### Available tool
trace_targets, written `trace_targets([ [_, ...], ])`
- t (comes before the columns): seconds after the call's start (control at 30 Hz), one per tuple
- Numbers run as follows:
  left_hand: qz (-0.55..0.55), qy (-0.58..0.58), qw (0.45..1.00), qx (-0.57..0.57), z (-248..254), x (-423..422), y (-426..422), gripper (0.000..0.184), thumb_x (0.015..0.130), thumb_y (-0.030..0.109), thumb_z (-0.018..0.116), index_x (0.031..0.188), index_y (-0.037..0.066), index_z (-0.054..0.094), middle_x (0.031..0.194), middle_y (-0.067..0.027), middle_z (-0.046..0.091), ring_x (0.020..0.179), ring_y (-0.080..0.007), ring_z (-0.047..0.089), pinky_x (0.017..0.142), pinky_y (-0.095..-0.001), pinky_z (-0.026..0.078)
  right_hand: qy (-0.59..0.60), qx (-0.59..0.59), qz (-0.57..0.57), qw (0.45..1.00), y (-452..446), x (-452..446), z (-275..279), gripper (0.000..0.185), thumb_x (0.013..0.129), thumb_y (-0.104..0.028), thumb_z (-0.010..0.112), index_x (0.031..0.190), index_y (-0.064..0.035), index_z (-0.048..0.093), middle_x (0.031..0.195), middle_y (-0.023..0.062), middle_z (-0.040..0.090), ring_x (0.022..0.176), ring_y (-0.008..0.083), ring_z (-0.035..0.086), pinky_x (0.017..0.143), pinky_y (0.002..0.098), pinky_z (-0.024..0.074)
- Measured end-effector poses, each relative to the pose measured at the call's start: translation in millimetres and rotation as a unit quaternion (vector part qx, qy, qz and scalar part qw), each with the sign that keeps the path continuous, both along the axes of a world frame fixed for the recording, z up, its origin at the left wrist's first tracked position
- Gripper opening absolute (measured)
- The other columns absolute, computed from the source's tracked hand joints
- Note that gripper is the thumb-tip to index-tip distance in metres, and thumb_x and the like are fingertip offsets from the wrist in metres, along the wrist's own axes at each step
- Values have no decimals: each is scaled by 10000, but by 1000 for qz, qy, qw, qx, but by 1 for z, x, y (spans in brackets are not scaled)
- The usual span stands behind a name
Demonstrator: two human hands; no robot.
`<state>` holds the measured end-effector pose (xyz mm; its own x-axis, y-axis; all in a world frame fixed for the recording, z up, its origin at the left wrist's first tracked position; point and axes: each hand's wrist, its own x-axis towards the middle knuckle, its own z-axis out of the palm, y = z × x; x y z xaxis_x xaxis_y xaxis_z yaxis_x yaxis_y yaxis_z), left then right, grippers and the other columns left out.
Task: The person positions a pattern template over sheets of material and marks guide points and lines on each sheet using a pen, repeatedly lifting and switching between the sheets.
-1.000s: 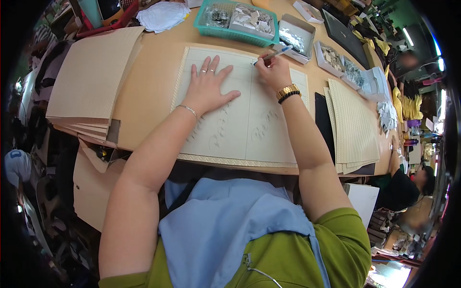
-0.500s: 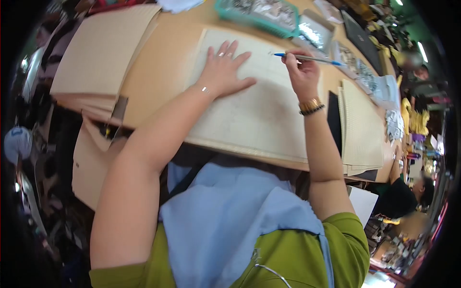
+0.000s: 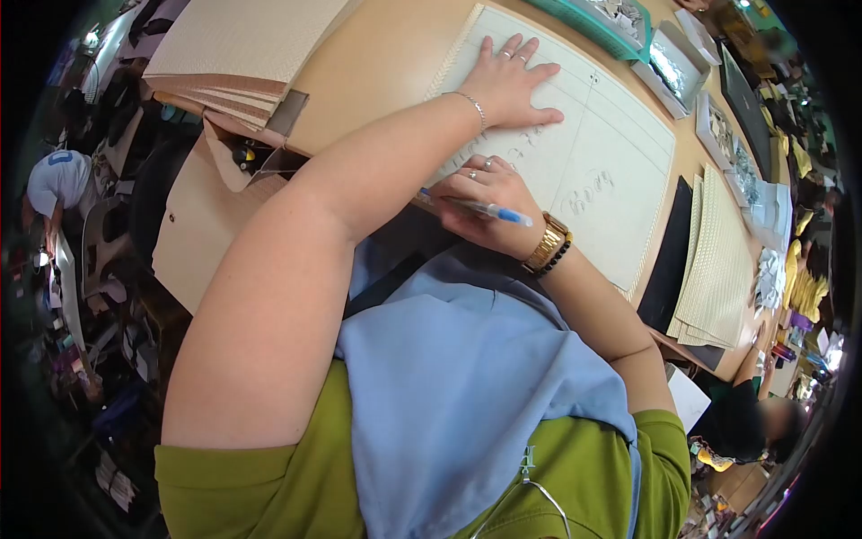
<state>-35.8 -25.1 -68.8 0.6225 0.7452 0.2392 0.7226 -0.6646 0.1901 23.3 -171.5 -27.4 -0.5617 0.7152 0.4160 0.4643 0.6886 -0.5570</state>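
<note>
A large pale sheet with ruled lines and handwritten marks lies on the tabletop before me. My left hand rests flat on its upper left part, fingers spread, with rings and a thin bracelet on. Below it, near the sheet's lower left edge, my right hand is closed around a pen with a blue end pointing right. The pen's writing end is mostly hidden by the fingers. A gold watch and a dark beaded bracelet circle the right wrist.
A thick stack of beige sheets sits at upper left. Cream sheets lie over a black one at right. Along the far edge stand a teal basket and white boxes of small items. Other people are in the background.
My right hand has moved with the pen from the sheet's upper right toward its lower left edge. The camera view has shifted. My left hand stays spread on the sheet.
</note>
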Motion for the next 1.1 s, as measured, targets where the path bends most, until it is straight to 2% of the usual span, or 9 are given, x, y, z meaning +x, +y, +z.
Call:
trace_targets([
  [0.17,5,7,1000,1,1,1,-1,803,812,741,489,1455,267,412,1554,-173,277,1453,-358,203,1140,-612,154,-21,-27,-47,998,-18,27,6,179,707,-113,725,821,-146,592,742,-1,630,745,189,590,648,323,422],
  [0.33,1,12,1000,-6,4,1,-2,810,807,740,500,1458,268,406,1558,-172,268,1454,-357,203,1136,-619,156,2,12,-27,1000,-6,-4,-7,227,729,-137,722,907,-169,585,747,-7,620,779,208,592,691,350,402],
  [0.43,3,21,1000,-7,7,-1,-2,821,803,741,505,1462,264,398,1560,-168,263,1455,-357,200,1131,-627,158,7,-9,-40,999,-7,-2,-6,195,736,-134,713,891,-165,600,745,2,630,768,210,597,686,343,409],
  [0.53,5,35,999,-9,8,0,-3,827,807,742,501,1468,258,387,1564,-161,258,1457,-360,193,1130,-629,156,9,-44,-78,996,-33,40,8,136,740,-100,697,853,-142,634,743,22,652,728,218,604,669,350,433],
  [0.63,8,55,998,-4,7,2,-3,819,820,740,484,1472,255,379,1568,-154,252,1458,-358,189,1134,-621,156,102,-82,-168,977,-72,94,23,86,738,-43,672,795,-106,658,737,42,668,682,214,604,649,338,460],
  [0.7,2,64,998,13,3,1,1,803,832,736,475,1472,260,378,1572,-149,246,1461,-351,186,1138,-613,157,115,-90,-260,955,-101,130,30,99,727,1,659,788,-75,672,736,53,672,671,205,602,645,321,474],
  [0.87,-5,40,999,17,1,2,3,817,808,746,501,1462,269,393,1571,-151,249,1456,-352,200,1137,-619,155,34,-99,-374,921,-158,175,22,94,724,-4,677,796,-63,669,733,53,669,683,199,599,679,315,477],
  [1.1,-3,58,998,22,0,1,4,804,813,741,506,1462,281,392,1573,-138,251,1457,-345,201,1136,-617,164,22,-89,-349,933,-158,171,10,84,733,-24,696,793,-70,659,733,60,665,673,229,605,684,338,477],
])
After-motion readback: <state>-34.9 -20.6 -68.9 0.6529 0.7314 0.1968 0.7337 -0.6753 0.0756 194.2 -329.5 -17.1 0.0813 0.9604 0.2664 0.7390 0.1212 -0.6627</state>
